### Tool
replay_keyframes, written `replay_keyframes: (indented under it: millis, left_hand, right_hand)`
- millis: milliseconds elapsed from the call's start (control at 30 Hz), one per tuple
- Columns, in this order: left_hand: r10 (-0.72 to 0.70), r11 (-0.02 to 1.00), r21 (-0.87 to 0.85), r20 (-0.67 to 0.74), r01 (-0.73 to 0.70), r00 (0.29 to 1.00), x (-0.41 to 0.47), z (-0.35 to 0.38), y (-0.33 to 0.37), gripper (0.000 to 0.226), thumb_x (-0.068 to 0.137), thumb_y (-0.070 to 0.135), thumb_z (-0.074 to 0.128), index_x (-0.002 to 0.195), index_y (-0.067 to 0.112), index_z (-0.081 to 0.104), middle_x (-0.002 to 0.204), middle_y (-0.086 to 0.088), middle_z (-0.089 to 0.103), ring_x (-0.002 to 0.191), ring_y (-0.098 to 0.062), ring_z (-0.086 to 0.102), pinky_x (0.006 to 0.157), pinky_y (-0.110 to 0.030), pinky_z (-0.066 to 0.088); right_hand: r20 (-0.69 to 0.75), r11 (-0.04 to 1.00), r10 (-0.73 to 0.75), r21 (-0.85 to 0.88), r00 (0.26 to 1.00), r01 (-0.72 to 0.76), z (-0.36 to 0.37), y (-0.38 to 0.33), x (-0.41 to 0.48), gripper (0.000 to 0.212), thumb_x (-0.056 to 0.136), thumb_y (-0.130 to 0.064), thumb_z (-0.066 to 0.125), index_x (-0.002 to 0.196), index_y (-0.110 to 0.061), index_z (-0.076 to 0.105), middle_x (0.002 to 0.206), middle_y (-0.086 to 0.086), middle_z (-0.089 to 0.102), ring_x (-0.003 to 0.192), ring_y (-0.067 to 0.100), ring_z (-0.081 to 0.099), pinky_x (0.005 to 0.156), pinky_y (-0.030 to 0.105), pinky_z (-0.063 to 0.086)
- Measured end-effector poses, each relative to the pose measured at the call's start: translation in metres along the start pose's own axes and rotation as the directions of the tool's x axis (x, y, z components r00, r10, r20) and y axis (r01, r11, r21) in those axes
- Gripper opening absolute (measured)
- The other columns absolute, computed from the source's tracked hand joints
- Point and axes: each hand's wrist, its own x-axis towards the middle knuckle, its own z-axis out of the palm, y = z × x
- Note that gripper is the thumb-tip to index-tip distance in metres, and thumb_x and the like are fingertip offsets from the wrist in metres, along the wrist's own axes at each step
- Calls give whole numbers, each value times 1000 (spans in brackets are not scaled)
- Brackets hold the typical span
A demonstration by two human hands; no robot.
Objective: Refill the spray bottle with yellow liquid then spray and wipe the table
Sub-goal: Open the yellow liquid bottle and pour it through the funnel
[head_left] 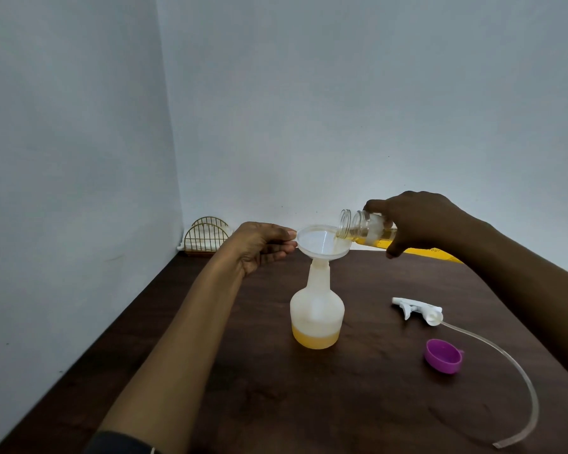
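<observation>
i see purple cap (pixel 444 356) and spray head (pixel 417 311) lying on the table (pixel 276 404) | spray bottle (pixel 317 306) upright mid-table, yellow liquid (pixel 315 340) low inside, funnel (pixel 322 241) in its neck | left hand (pixel 259 245) pinches funnel rim | right hand (pixel 417 221) grips tilted clear bottle (pixel 361 228), mouth over funnel

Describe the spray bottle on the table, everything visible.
The spray bottle is translucent whitish plastic, a round body tapering to a narrow neck. It stands upright on the dark table, its trigger head lying off to the side. Yellow liquid fills its bottom. A clear funnel sits in its neck, pinched by the left hand; the right hand tips a jar into that funnel.
</observation>
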Motion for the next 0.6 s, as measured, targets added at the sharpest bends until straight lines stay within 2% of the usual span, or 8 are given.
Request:
replay_keyframes:
  millis: [267,600]
  left_hand:
    - [0,1000,-12,5,0,1000,-1,0,0,9,83,0,61,79,4,68,56,-3,69,48,-5,64,44,-16,51]
    - [6,1000,-4,3,-6,1000,-2,0,0,9,83,0,63,77,4,68,55,-4,69,47,-5,64,44,-15,50]
  right_hand:
    - [-7,1000,10,-24,1000,-10,0,0,0,80,61,-42,81,130,-37,39,102,-5,62,82,15,41,54,26,29]
    - [14,1000,9,-13,1000,-9,0,0,0,80,62,-42,81,129,-37,39,102,-3,62,85,17,45,59,27,33]
